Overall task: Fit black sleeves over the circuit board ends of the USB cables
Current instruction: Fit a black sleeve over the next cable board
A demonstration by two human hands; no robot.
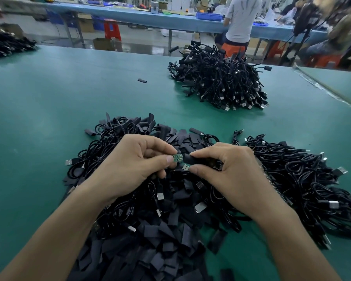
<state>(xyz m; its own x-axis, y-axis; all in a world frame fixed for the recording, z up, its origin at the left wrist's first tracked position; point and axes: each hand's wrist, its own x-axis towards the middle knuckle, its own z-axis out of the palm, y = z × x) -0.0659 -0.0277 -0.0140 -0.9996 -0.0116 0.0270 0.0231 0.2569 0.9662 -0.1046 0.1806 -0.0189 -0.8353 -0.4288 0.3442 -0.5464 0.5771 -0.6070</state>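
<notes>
Over the green desk, above heaped USB cables, my left grip pinches the circuit board and my right grip pinches a black sleeve against it; tilted, the sleeve could snag.

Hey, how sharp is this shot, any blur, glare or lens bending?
Head view, centre: the small green circuit board and black sleeve pinched by the left hand and right hand are sharp; head view, top right corner: smeared with blur; head view, far edge of the green table mat: bowed by the wide-angle lens; soft light, sheen only on the floor behind.
</notes>
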